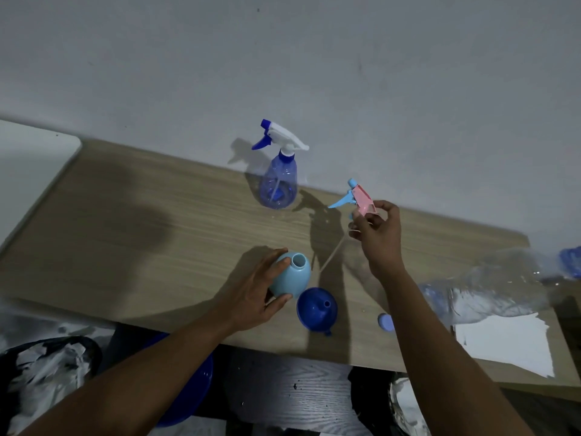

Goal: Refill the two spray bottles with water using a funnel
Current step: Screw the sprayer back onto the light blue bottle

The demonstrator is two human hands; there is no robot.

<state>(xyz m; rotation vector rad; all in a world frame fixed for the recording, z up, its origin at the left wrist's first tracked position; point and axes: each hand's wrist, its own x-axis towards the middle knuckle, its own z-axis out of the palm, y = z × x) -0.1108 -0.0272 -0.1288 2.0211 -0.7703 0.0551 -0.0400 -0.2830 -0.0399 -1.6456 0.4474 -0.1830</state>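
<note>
Hands and bottles at the wooden tabletop (141, 247), seen from the head camera. The light-blue bottle (292, 278) stands on the tabletop near its front edge with its neck uncapped. It is gripped by the left hand (254, 298): the fingers are curled over the far shoulder and the thumb is pressed against the near side.

The right hand (379, 237) is raised above the tabletop, to the right of and beyond that bottle. The pink and light-blue spray head (361, 199) is pinched between its fingertips and thumb, with the trigger pointing left. A thin dip tube (331, 256) slopes down from the head. Its lower end is seen just beside the bottle's right shoulder, outside the neck.

The dark-blue funnel (317, 309) lies on the tabletop just right of the light-blue bottle, its mouth turned toward the camera. It is touched by neither hand.

The transparent blue spray bottle (278, 187) stands upright farther back, against the wall, with its white and blue trigger head fitted.

A large clear plastic bottle (490, 287) lies on its side at the right, blurred. It partly rests over a white sheet (509, 344). A small light-blue cap (386, 322) is partly hidden by the right forearm.
</note>
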